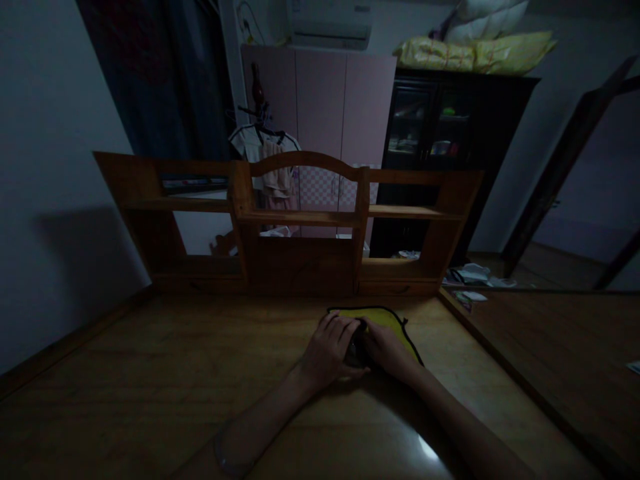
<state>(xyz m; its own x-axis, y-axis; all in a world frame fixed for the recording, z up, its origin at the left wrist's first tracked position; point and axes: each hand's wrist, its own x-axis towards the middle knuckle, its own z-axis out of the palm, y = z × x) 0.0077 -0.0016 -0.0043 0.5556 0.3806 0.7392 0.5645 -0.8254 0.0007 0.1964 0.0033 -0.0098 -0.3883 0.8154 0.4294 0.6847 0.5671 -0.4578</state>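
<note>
Over the wooden bed surface, my left hand curls round a dark, shiny, rounded object, with its thumb beneath and its fingers on the far side. My right hand closes on the same object from the right, its fingers bent near a black part at the top. Dim light and my fingers hide most of the object, so its kind is unclear. Just behind both hands a yellow cloth with a black edge lies flat, partly covered by the right hand and forearm.
A wooden headboard with shelves stands across the far end. Behind it are a pink wardrobe and a black cabinet. A wall borders the left, and a raised wooden edge runs along the right.
</note>
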